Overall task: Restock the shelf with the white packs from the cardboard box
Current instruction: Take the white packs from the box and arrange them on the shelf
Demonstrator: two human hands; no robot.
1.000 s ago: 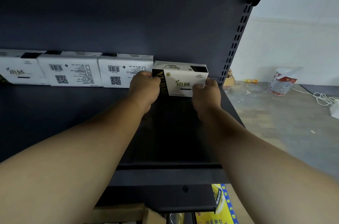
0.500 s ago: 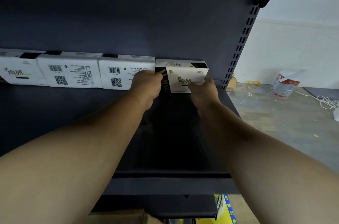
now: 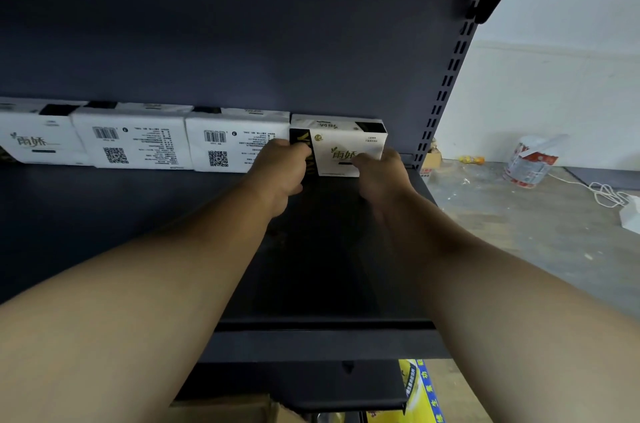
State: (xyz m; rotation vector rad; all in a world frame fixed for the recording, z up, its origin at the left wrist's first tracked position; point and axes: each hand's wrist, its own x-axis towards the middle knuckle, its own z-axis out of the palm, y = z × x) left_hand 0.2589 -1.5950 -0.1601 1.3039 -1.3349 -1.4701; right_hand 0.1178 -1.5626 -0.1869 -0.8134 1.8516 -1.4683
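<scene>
Since the frame a second earlier, the held white pack [image 3: 341, 148] had been pushed back toward the shelf's rear panel and straightened, its left side now closing against the neighbouring pack [image 3: 235, 140]. The left hand [image 3: 280, 168] gripped the pack's dark left edge with curled fingers; the right hand [image 3: 381, 173] held its lower right corner, fingers bent onto the front face. The pack stood upright at the rear of the shelf [image 3: 104, 214], near the shelf's right edge, last in a row with three other white packs along the back: the neighbouring one, a second pack [image 3: 133, 138] and a third pack [image 3: 36, 133] at the left edge of view. Below the shelf's front edge, a corner of the cardboard box [image 3: 225, 410] showed, with yellow packaging [image 3: 420, 391] to its right. On the floor beyond the shelf's slotted upright [image 3: 446, 76] lay a tipped bucket [image 3: 530, 159] and a white cable [image 3: 602, 192].
</scene>
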